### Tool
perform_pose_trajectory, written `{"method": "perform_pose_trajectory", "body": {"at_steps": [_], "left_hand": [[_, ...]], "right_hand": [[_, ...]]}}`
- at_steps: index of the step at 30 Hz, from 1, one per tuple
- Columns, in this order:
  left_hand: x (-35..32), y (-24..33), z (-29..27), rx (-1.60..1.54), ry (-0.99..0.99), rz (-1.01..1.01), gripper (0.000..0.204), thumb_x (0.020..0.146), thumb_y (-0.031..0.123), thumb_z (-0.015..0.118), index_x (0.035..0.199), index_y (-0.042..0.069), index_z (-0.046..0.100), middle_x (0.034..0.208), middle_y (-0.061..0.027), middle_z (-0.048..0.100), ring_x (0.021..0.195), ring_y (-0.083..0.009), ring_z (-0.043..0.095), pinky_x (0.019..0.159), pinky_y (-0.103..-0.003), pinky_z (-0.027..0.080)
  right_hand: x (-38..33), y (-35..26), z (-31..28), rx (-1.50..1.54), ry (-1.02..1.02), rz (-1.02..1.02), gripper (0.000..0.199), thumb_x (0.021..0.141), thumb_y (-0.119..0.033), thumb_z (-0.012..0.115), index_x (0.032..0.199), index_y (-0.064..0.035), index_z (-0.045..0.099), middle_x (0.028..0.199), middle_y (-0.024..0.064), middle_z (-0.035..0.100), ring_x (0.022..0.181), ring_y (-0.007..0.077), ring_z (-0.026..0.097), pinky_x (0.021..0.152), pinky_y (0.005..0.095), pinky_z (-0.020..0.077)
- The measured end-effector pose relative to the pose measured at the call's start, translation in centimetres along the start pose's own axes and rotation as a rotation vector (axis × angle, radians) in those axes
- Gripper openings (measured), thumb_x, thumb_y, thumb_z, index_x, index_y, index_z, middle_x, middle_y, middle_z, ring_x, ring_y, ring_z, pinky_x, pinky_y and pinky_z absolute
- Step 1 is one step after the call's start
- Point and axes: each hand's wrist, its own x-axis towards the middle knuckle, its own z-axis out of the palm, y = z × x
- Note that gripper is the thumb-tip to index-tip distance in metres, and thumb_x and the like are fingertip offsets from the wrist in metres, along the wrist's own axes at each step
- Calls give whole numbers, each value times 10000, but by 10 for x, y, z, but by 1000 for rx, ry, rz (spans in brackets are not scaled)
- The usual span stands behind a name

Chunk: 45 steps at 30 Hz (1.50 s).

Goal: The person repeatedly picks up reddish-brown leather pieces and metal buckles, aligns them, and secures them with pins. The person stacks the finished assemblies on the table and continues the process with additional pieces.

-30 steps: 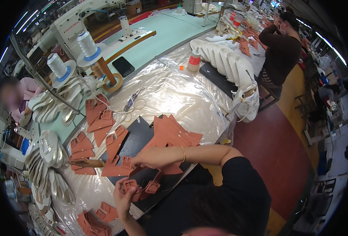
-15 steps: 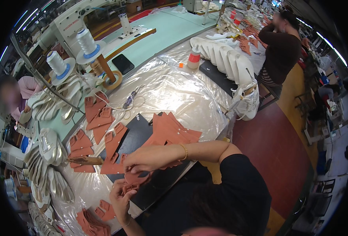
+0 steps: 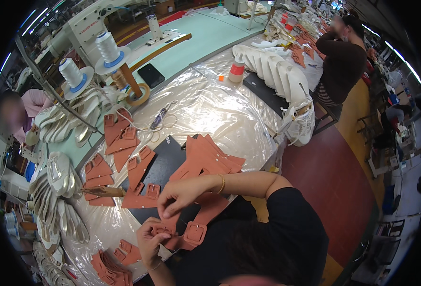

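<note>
Low over the front edge of the table, my left hand [image 3: 150, 240] is closed on a terracotta leather piece [image 3: 184, 243]. My right hand [image 3: 178, 199], a bracelet at its wrist, pinches the same piece from above, fingertips just over the left hand's. A square covered buckle [image 3: 194, 232] shows to the right of my fingers. Where the fingers meet, the detail is too small to make out. Beyond the right wrist lies a fanned stack of similar leather pieces [image 3: 210, 155] on a black board [image 3: 162, 162]. More buckled pieces [image 3: 139, 167] lie to the left.
A wooden-handled tool [image 3: 103, 191] lies left of the board. Farther back are small snips [image 3: 158, 118], a phone [image 3: 151, 75], a red-and-white bottle [image 3: 236, 71] and thread cones [image 3: 109, 50]. White shoe parts [image 3: 272, 71] line the right; a co-worker [image 3: 341, 57] stands beyond them.
My hands have shifted slightly right, and the held piece has turned so its buckle now shows right of my fingers. A buckled piece left of my right hand has come into fuller view.
</note>
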Motion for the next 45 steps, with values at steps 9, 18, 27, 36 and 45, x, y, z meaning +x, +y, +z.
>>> {"method": "perform_pose_trajectory", "body": {"at_steps": [9, 18, 27, 36, 45], "left_hand": [[1, -4, -1, -21, -37, -122, 255, 636, -23, 806, 839, -41, 652, 899, -64, 615, 777, -118, 606, 669, -230, 484], [1, 4, 4, -59, -2, -165, 331, 704, 79, 826, 937, -32, 620, 902, -77, 676, 791, -135, 657, 723, -264, 541], [11, 5, 11, -167, 35, -118, 338, 763, 24, 776, 999, -13, 537, 930, -99, 652, 821, -133, 648, 729, -281, 577], [21, -11, 16, -116, 199, 37, 289, 863, 84, 705, 1045, -1, 498, 953, -102, 649, 851, -121, 636, 760, -234, 517], [32, -12, 37, -91, 256, 161, 305, 934, 48, 592, 1212, 1, 475, 1182, -130, 597, 1040, -154, 601, 882, -256, 482]], "right_hand": [[4, -6, 6, -16, 5, -43, 156, 905, -152, 646, 958, -6, 643, 783, 1, 625, 687, 65, 539, 596, 237, 444], [-1, -24, 14, -175, 24, -12, 138, 916, -138, 603, 977, -16, 624, 847, 61, 648, 765, 137, 583, 706, 302, 460], [-2, -10, 16, -433, 273, -101, 183, 915, -117, 569, 1093, -77, 566, 1031, 88, 589, 1035, 270, 522, 947, 410, 359], [1, 3, 31, -584, 478, -335, 331, 825, -243, 711, 1049, -46, 565, 1041, 102, 601, 962, 298, 571, 867, 393, 454], [-5, 8, 28, -862, 694, -367, 150, 824, -68, 673, 968, -23, 670, 1054, 82, 667, 946, 251, 663, 803, 335, 535]]}}
